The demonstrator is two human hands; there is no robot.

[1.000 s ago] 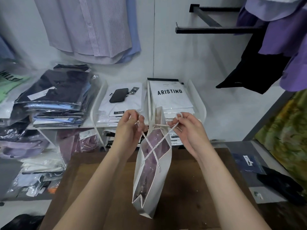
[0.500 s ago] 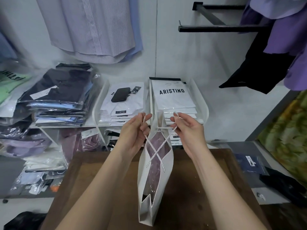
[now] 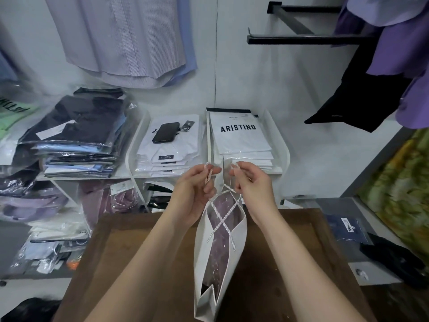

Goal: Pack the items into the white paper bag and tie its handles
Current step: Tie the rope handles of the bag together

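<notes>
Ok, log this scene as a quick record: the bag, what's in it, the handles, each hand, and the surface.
bag: white paper bag, upright, mouth open
contents: purple garment inside
handles: rope handles crossed over the mouth, no finished knot visible
left hand: left hand pinches one handle end
right hand: right hand pinches the other end
surface: wooden table under the bag

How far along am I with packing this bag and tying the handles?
Packing looks done: a purple garment sits inside the white paper bag. In hand: the left hand and right hand each pinch the rope handles, crossed over the opening. Left: no knot shows yet.
</notes>
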